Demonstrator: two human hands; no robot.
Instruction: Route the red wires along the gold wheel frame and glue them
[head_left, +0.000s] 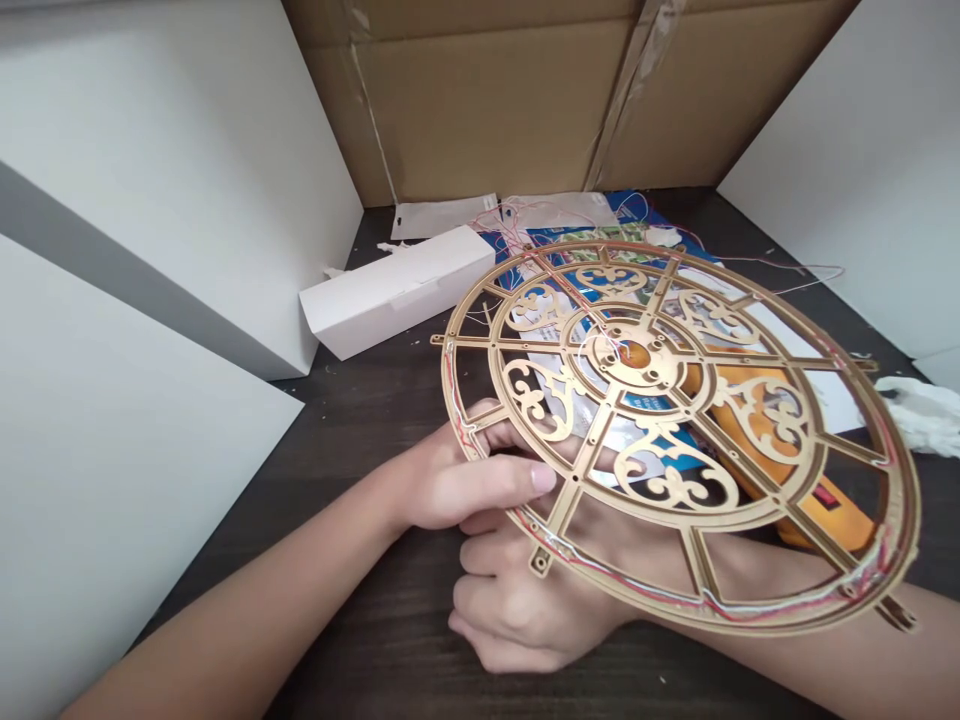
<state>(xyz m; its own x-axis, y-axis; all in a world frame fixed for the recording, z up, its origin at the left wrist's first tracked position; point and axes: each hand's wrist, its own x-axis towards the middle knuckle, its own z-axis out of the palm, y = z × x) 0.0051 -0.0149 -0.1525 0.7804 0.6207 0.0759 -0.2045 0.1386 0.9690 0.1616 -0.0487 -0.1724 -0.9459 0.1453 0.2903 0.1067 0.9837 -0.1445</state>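
Note:
A gold-coloured wheel-shaped plastic frame (634, 378) with spokes and scrollwork is held tilted above the dark table. My left hand (480, 475) grips its near-left rim, thumb on top beside a spoke and the other fingers underneath. Red and white wires (637, 583) run in the groove of the outer rim, and more thin wire crosses toward the hub. Below the frame, my right hand (517, 600) is closed with fingers curled; whatever is in it, if anything, is hidden. The right wrist passes under the wheel's near edge.
A long white box (397, 290) lies behind on the left. An orange device with a red switch (836, 515), printed papers and loose wires (795, 268) lie beneath and behind the frame. Crumpled white material (926, 412) is at right. White panels (225, 150) and cardboard (495, 100) enclose the table.

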